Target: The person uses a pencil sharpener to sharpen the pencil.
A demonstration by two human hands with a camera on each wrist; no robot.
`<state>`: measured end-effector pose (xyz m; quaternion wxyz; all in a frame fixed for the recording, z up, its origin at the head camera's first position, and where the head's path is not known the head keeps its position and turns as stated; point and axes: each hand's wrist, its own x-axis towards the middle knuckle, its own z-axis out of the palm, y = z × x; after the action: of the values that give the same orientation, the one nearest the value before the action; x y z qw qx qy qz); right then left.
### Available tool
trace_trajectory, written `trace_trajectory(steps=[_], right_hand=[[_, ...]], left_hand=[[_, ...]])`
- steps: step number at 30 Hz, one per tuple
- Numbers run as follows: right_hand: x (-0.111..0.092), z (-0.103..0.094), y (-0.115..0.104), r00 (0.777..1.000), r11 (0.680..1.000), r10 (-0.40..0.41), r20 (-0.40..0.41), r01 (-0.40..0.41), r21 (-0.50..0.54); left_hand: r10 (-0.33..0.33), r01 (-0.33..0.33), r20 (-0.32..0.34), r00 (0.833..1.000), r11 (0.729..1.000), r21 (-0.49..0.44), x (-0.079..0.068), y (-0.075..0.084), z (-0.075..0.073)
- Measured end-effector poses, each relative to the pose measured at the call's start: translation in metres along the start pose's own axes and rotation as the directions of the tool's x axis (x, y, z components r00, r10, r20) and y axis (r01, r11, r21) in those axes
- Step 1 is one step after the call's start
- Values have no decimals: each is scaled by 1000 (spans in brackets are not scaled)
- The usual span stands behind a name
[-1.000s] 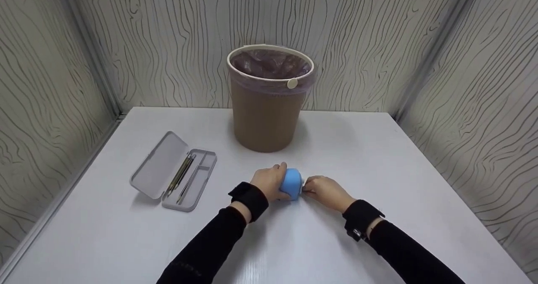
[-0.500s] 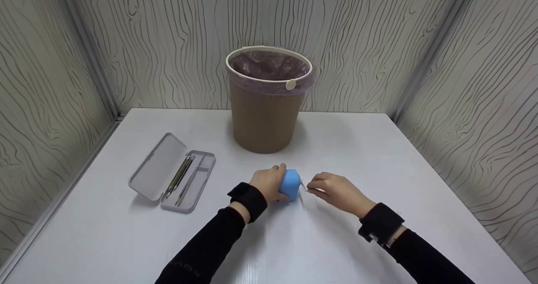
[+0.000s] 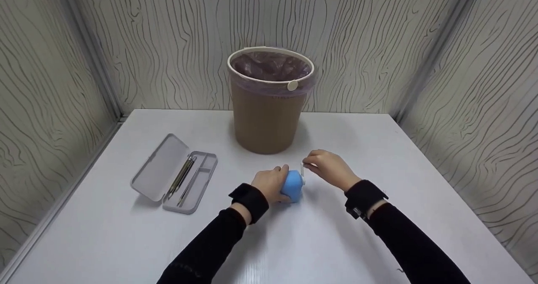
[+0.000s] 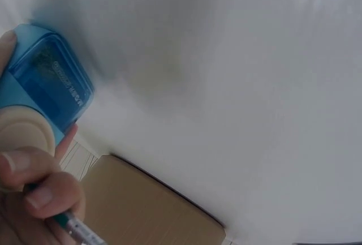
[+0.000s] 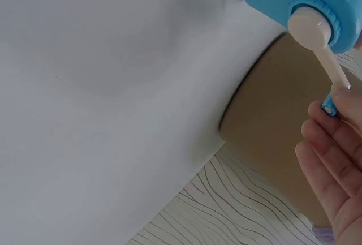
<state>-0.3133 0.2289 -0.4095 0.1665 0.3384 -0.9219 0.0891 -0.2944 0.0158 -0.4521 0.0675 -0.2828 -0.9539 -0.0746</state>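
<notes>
My left hand (image 3: 269,184) grips a blue crank pencil sharpener (image 3: 291,186) on the white table. In the left wrist view its clear blue drawer (image 4: 54,81) and round cream front (image 4: 25,129) show. A pencil (image 4: 82,231) runs between the curled fingers at that front, its tip hidden. My right hand (image 3: 330,167) is on the sharpener's other side, pinching the crank's end. The right wrist view shows the white crank arm (image 5: 329,64) reaching to the small blue knob (image 5: 329,106) at thumb and fingertips.
A brown bin (image 3: 267,120) with a purple liner stands behind the hands. To the left lies an open grey pencil case (image 3: 197,191) with several pencils (image 3: 183,174) in it. Patterned walls (image 3: 168,44) close off the back and sides.
My right hand has swung out, then up, turning the crank from the near side until it points away from me. My left hand and the sharpener stay almost in place.
</notes>
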Motion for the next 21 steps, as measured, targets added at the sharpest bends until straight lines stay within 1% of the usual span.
trace_trajectory(steps=[5, 8, 12, 14, 19, 21], right_hand=[[7, 9, 4, 997, 998, 52, 48, -54, 30], [9, 14, 5, 996, 997, 68, 58, -71, 41], [10, 21, 6, 993, 994, 89, 76, -94, 56], [9, 26, 6, 990, 992, 100, 99, -106, 62], [4, 38, 7, 979, 994, 91, 184, -101, 45], [0, 41, 7, 976, 994, 86, 199, -98, 52]], left_hand=[[-5, 4, 15, 1000, 1000, 17, 0, 0, 1], [-15, 14, 31, 999, 999, 32, 1, -1, 1], [-24, 23, 42, 999, 1000, 20, 2, -1, 1], [-24, 23, 40, 999, 1000, 13, 1, -1, 2], [-24, 25, 38, 999, 1000, -8, 1, 1, 2], [-26, 26, 31, 999, 1000, -7, 1, 1, 1]])
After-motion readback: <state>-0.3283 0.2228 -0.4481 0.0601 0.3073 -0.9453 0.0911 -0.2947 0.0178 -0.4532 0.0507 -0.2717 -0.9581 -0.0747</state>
